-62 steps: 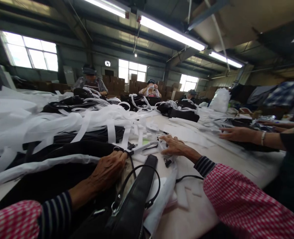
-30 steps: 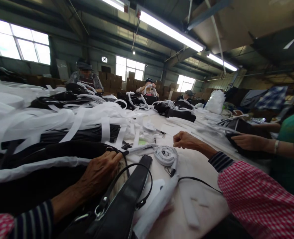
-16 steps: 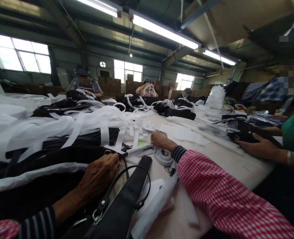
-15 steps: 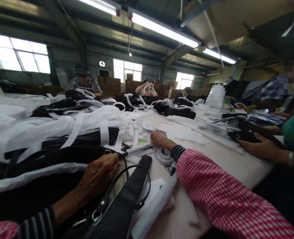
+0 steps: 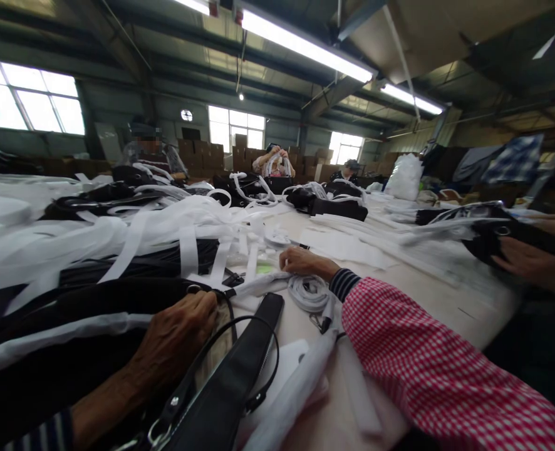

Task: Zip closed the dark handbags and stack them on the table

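Observation:
At the lower left lies a black bag [image 5: 84, 351] with a strip of white wrapping across it. My left hand [image 5: 181, 329] is closed on its upper edge, next to a metal eyelet. Farther out over the table, my right hand [image 5: 308, 262] has its fingers bent together at a strap wrapped in white [image 5: 265, 283]; what sits between the fingertips is hidden. Just below that hand is a coiled white-wrapped strap [image 5: 308, 294] with a metal clip. A long black leather-like piece [image 5: 237, 376] with a thin looped cord leans between my arms.
White strips [image 5: 94, 241] pile up at the left over black straps. More black bags [image 5: 338, 203] stand farther back, beside flat white sheets [image 5: 343, 247]. At the right edge a co-worker's hands hold a black bag [image 5: 484, 241]. Other people sit across the table.
The view has shifted slightly. My right hand has edged a little left, showing more of the coiled strap. My left hand keeps its grip. The co-worker's bag has moved right.

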The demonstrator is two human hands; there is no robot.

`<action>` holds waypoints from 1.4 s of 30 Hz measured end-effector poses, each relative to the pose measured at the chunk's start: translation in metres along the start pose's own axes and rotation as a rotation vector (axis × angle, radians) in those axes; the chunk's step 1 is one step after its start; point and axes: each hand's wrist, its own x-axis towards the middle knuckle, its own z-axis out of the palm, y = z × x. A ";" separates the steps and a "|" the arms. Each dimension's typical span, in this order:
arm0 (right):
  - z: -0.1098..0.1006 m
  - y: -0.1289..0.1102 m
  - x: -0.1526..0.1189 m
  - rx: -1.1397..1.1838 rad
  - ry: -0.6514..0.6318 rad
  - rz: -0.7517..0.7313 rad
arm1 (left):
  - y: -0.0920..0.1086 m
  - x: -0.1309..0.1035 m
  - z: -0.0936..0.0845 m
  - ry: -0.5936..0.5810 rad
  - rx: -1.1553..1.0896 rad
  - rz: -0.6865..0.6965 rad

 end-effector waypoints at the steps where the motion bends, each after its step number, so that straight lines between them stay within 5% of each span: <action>1: -0.001 0.002 -0.001 0.037 -0.011 -0.001 | -0.001 0.000 0.001 0.011 -0.001 0.006; 8: -0.003 0.014 -0.007 0.272 -0.099 0.038 | -0.004 -0.001 0.004 0.026 -0.020 -0.005; 14: -0.014 -0.003 -0.012 0.320 0.206 0.039 | 0.000 0.000 -0.005 -0.028 -0.108 -0.022; 17: -0.035 -0.013 -0.045 0.316 0.313 -0.046 | 0.001 0.001 -0.009 -0.026 -0.141 -0.008; 20: -0.049 -0.026 -0.100 0.308 0.191 -0.119 | 0.004 0.002 -0.013 -0.021 -0.184 -0.017; 23: -0.043 -0.041 -0.151 0.231 0.054 -0.078 | 0.006 0.003 -0.017 -0.022 -0.203 -0.018; 26: -0.025 -0.052 -0.174 0.107 0.035 -0.031 | 0.008 0.003 -0.018 -0.027 -0.161 -0.029; 29: -0.013 -0.059 -0.167 -0.032 -0.006 0.018 | 0.009 0.003 -0.017 -0.029 -0.083 -0.050; 33: -0.016 -0.073 -0.149 -0.258 -0.286 0.046 | 0.011 0.003 -0.018 -0.087 -0.023 -0.061; 36: -0.020 -0.084 -0.146 -0.438 -0.378 0.059 | 0.013 0.003 -0.021 -0.128 0.015 -0.078; 39: -0.018 -0.084 -0.144 -0.486 -0.320 0.063 | 0.015 0.003 -0.023 -0.156 0.016 -0.077; 42: -0.011 -0.069 -0.132 -0.424 -0.088 0.124 | 0.014 0.003 -0.023 -0.165 0.019 -0.072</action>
